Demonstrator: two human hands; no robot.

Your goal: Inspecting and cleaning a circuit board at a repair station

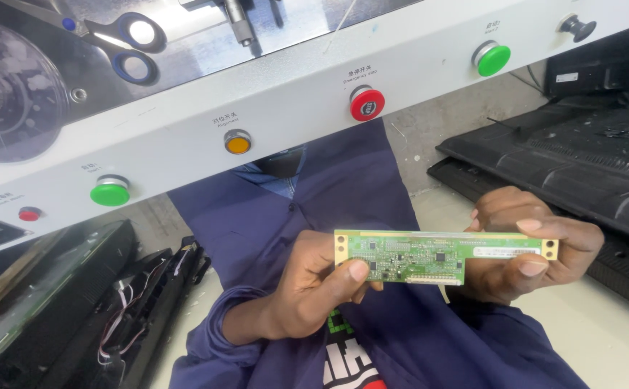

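Observation:
A long narrow green circuit board (430, 256) with small chips and a white label is held level in front of my lap. My left hand (314, 284) grips its left end, thumb on the board's face. My right hand (538, 248) grips the right end, fingers curled over the front edge. Below the board is my blue work coat (357, 209).
A white machine panel (293, 108) spans the top, carrying two green buttons (110, 192) (492, 58), a yellow button (238, 142) and a red mushroom stop button (366, 104). Scissors (123, 43) lie on its metal top. Black screen back covers (581, 155) lie at right, a dismantled panel with wires (123, 317) at left.

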